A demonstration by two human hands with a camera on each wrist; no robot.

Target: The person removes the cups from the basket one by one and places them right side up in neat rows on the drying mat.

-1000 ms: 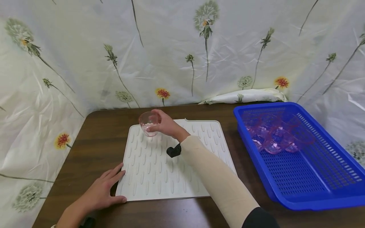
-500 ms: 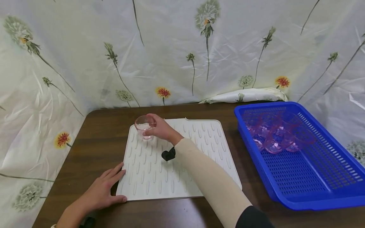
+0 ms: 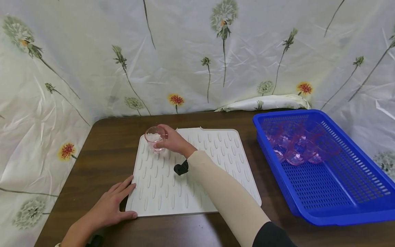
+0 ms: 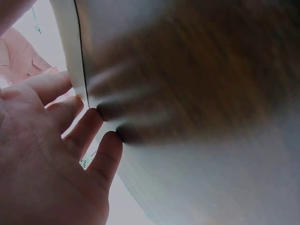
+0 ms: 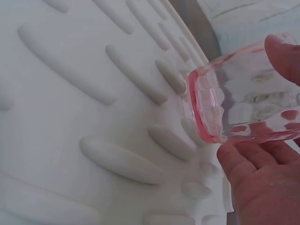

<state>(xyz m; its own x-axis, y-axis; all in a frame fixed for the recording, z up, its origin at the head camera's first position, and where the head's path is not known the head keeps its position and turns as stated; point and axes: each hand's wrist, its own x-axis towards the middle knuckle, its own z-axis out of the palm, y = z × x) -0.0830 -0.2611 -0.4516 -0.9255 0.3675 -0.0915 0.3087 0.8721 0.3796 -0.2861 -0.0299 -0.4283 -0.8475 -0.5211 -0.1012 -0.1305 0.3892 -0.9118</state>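
A clear pink-tinted drinking glass (image 3: 150, 138) stands upright at the far left corner of a white ridged drying mat (image 3: 185, 192). My right hand (image 3: 174, 140) grips it from the right side. In the right wrist view, thumb and fingers curve around the glass (image 5: 248, 101), whose thick pink base is right at the mat's surface. My left hand (image 3: 109, 206) lies at the mat's near left corner, fingers spread and thumb on the front edge. The left wrist view has the fingertips of that hand (image 4: 51, 150) against the mat's edge and the dark wooden tabletop (image 4: 197, 70).
To the right of the mat stands a blue perforated plastic basket (image 3: 333, 219). Several pink glasses (image 3: 295, 158) sit in its far left part. The brown table (image 3: 108, 147) backs onto a flower-patterned curtain (image 3: 185, 51), bunched along the rear edge.
My right hand has carried the glass a little left and toward me, down onto the mat's corner. Its motion slows in the last half second. The left hand stays put.
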